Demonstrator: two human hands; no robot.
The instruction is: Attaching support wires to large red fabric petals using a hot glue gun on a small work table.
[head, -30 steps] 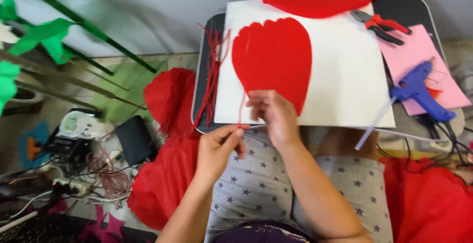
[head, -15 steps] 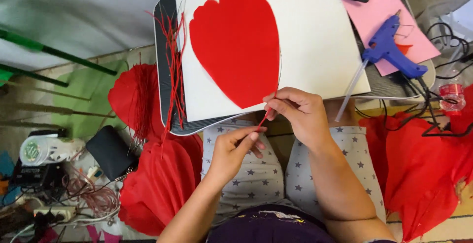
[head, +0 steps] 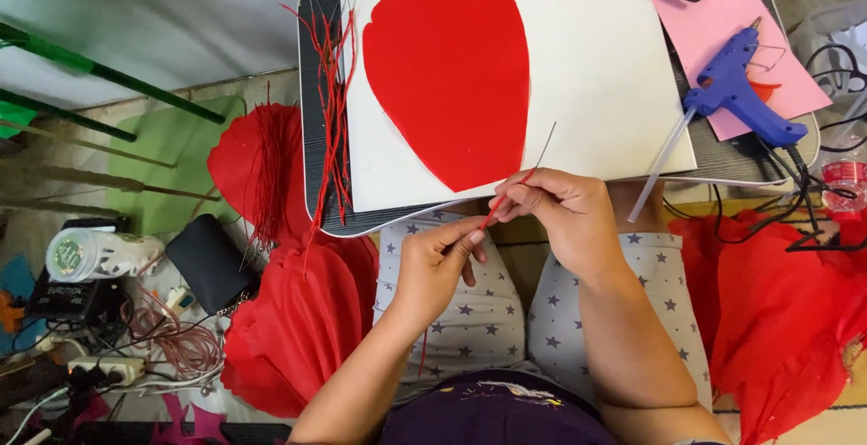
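- Over your lap, your left hand point(head: 433, 269) and right hand point(head: 560, 215) share one thin wire point(head: 515, 183), partly wrapped in red; its bare grey end points up across the white board point(head: 596, 93).
- Your right grip is pressed together, pinching the wire near the top of its red part; your left grip is pinched on the red part lower down.
- Keep the wire taut between both pinches, I'd judge, so the red wrap lies snug and without gaps.
- Turn it slowly and let the left fingers feed evenly; loose spots look likely where the hands drift apart.
- Mind the red petal point(head: 452, 75) just above your knuckles, the bundle of red wires point(head: 334, 111) at the board's left edge, and the blue glue gun point(head: 741, 93) to the right.
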